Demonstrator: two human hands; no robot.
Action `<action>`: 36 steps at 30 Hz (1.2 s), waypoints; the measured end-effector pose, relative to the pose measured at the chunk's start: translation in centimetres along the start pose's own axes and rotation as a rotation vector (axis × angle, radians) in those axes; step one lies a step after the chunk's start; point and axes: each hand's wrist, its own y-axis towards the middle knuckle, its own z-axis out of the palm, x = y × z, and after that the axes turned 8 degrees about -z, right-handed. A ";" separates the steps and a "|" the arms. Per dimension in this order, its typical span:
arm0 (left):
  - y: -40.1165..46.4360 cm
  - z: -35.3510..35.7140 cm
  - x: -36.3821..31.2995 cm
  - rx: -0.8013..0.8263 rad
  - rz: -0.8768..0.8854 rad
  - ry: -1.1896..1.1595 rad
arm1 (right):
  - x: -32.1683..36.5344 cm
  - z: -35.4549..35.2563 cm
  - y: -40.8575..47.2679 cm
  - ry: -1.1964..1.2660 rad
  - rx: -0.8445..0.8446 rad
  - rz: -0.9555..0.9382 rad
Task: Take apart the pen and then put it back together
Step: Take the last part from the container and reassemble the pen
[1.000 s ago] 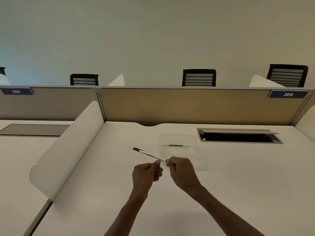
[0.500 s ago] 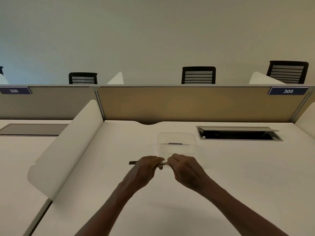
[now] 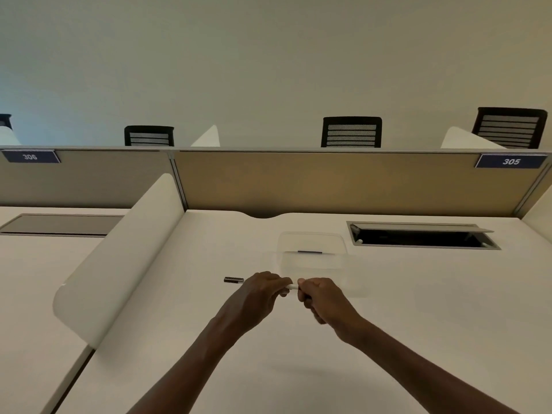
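Observation:
A thin white pen with a dark cap (image 3: 234,279) is held level above the white desk (image 3: 418,309). My left hand (image 3: 257,294) wraps around its barrel, so only the dark capped end sticks out to the left. A short white stretch of the pen (image 3: 293,285) shows between my two hands. My right hand (image 3: 321,297) pinches the pen's right end, which is hidden in the fingers. Both hands sit side by side, nearly touching.
A clear plastic container (image 3: 312,251) stands on the desk just beyond my hands. An open cable hatch (image 3: 421,236) lies at the back right. A white curved divider (image 3: 119,258) borders the left, a tan partition (image 3: 343,182) closes the back, and chairs stand behind it.
The pen swung from pointing up-left to lying level. My left hand slid along the barrel and closed over it, and both hands moved a little farther from me.

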 end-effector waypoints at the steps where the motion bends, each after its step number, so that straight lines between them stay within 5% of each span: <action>1: 0.0 0.0 0.0 0.015 -0.024 -0.031 | -0.3 -0.2 0.0 -0.228 -0.026 -0.161; 5: 0.2 -0.4 -0.5 0.090 -0.093 -0.167 | -1.4 -1.5 0.3 -0.838 -0.017 -0.605; 9: 0.4 -0.6 -1.0 0.157 -0.173 -0.290 | -1.6 -2.2 0.5 -0.964 0.009 -0.727; 15: -0.2 -0.2 -1.2 -0.022 -0.119 -0.183 | -0.8 0.0 0.0 -0.323 -0.108 -0.370; 19: -0.5 0.2 -1.6 -0.080 -0.022 -0.021 | 0.3 0.0 -0.5 0.121 -0.036 0.056; 23: -0.1 0.5 -1.8 -0.071 -0.016 0.001 | 1.1 -1.1 -0.2 0.330 0.058 0.266; 29: 0.6 1.2 -2.1 -0.101 -0.167 -0.227 | 0.8 -2.6 0.8 0.323 0.049 0.249; 36: 0.8 1.6 -2.3 -0.139 -0.351 -0.424 | -1.5 -1.9 1.2 0.589 -0.070 0.086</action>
